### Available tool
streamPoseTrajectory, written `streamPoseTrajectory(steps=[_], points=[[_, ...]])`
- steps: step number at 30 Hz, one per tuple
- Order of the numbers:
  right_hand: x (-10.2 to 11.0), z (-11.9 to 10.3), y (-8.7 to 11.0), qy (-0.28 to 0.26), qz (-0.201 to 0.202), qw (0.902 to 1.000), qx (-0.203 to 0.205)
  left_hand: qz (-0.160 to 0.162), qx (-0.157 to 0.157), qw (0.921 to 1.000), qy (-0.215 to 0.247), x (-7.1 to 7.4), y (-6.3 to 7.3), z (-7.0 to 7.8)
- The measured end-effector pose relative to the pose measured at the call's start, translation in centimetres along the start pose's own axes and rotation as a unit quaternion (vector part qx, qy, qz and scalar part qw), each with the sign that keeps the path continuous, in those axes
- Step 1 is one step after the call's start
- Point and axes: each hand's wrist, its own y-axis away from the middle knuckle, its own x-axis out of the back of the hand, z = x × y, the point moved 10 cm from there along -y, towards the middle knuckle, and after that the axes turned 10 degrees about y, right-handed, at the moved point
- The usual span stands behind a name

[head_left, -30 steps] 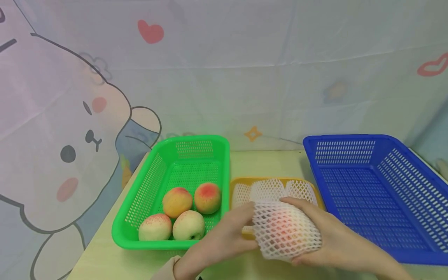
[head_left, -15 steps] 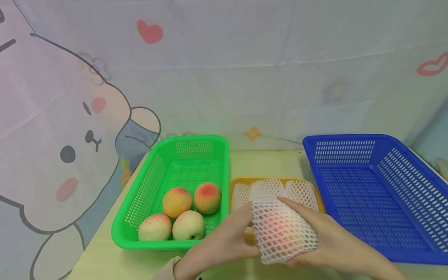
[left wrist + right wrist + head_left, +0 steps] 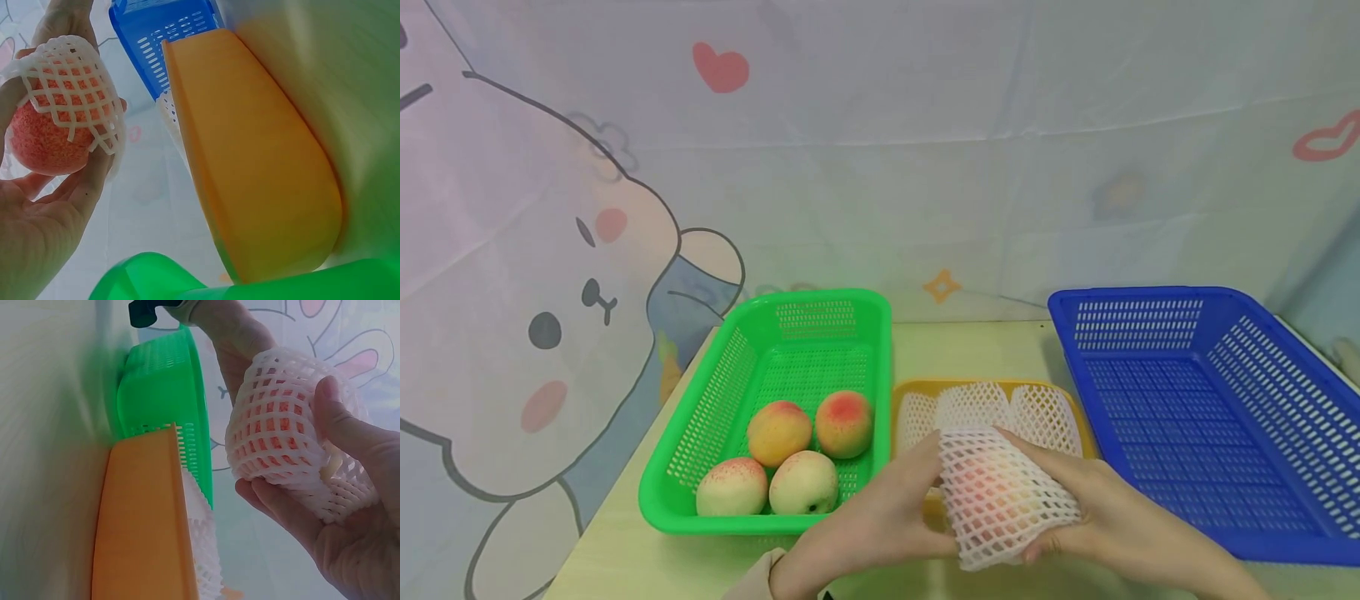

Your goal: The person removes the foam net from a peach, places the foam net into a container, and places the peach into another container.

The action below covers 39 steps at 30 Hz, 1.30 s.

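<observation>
A peach (image 3: pixel 47 134) with reddish skin is partly inside a white foam net sleeve (image 3: pixel 1003 492), held up between both hands over the front of the yellow tray. My left hand (image 3: pixel 887 508) holds its left side; in the left wrist view its fingers curve round the lower part, where the skin is bare. The right hand (image 3: pixel 1093 512) grips the sleeve from the right. Seen from the right wrist, the thumb (image 3: pixel 334 409) presses on the netting and the fingers support it below. Netting covers the peach's side there, and the sleeve's loose end bunches in the right hand.
At left a green basket (image 3: pixel 662 467) holds several peaches (image 3: pixel 805 483) in its near half. The yellow tray (image 3: pixel 917 386), behind the hands, contains several white foam net sleeves (image 3: pixel 973 406). A blue basket (image 3: pixel 1195 417) stands at right. A printed cloth (image 3: pixel 880 167) hangs behind the table.
Both hands still hold the netted peach. It has shifted slightly left and its near end has tilted a little lower. My right hand has moved a little left with it.
</observation>
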Motion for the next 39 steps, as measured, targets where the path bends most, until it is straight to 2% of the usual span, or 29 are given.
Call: streamPoseTrajectory(steps=[3,11,18,25,32,35,39], points=[[0.1,-0.2,-0.1,-0.004,0.011,0.9999,0.01,0.0,0.001,1.0,-0.004,0.0,0.0,0.0],[0.5,0.0,-0.2,-0.012,0.032,0.9994,0.005,0.015,0.0,0.9998,-0.012,0.5,0.1,0.2],[1.0,0.4,0.0,0.008,0.052,0.9986,0.006,0.024,0.031,0.9992,-0.004,0.9,0.3,-0.1],[1.4,0.9,0.1,-0.011,0.071,0.9974,0.007,0.025,0.045,0.9985,0.018,1.2,0.4,-0.3],[2.6,1.4,0.2,-0.028,0.122,0.9919,-0.023,0.051,0.011,0.9984,0.022,1.9,0.4,0.3],[3.0,1.6,0.3,-0.036,0.144,0.9887,-0.021,0.059,-0.003,0.9979,0.026,2.1,0.4,0.5],[3.2,1.5,0.3,-0.039,0.154,0.9872,-0.013,0.066,-0.015,0.9975,0.018,2.4,0.4,0.9]])
